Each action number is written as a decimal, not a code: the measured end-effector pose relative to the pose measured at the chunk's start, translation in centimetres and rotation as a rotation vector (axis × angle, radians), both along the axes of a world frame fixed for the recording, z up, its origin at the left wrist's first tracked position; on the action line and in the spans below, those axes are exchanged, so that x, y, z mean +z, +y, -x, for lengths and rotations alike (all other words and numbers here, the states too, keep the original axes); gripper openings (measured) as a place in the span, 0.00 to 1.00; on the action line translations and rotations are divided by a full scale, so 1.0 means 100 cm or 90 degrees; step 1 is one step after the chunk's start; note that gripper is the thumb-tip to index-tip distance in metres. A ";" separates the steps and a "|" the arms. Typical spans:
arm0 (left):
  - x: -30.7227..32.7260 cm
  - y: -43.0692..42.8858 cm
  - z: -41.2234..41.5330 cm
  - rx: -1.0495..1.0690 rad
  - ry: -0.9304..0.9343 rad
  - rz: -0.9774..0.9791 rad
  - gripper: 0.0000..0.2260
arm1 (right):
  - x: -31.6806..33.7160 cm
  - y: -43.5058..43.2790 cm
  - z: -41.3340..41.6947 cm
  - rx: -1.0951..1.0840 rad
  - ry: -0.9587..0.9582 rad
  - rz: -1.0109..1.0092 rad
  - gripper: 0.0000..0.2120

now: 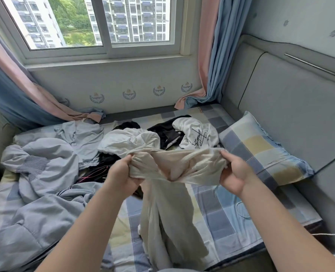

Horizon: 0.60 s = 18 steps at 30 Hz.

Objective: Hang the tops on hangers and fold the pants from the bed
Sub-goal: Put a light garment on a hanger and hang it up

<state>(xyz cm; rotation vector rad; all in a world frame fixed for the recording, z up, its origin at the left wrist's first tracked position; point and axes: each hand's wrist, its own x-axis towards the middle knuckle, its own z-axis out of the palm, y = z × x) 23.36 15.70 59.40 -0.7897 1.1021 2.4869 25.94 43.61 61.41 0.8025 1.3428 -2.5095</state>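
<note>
I hold up a pair of thin beige pants [170, 209] by the waistband over the bed [221, 213]. My left hand [121, 175] grips the band's left end and my right hand [233, 173] grips its right end, stretching it between them. The legs hang down to the checked sheet. Behind the pants lies a heap of clothes: a white top [131, 140], a white T-shirt with black lettering [198, 134] and black garments [164, 130]. More dark cloth with a red cord [98, 171] lies left of my left hand.
A crumpled light-blue duvet [35, 189] covers the bed's left half. A checked pillow [260, 150] leans at the right against the grey padded headboard [290, 107]. Curtains [211, 55] and the window wall close the far side. A white cable [243, 211] lies near the bed's right edge.
</note>
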 end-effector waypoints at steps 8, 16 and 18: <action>0.028 -0.005 0.001 -0.015 0.063 -0.126 0.18 | -0.078 -0.002 -0.025 -0.003 -0.215 -0.022 0.10; 0.037 0.008 -0.006 -0.212 0.141 -0.115 0.15 | -0.089 -0.053 -0.053 0.274 -0.272 0.001 0.52; 0.039 0.011 -0.009 -0.273 0.123 -0.106 0.13 | -0.089 -0.070 -0.048 0.281 -0.256 0.056 0.51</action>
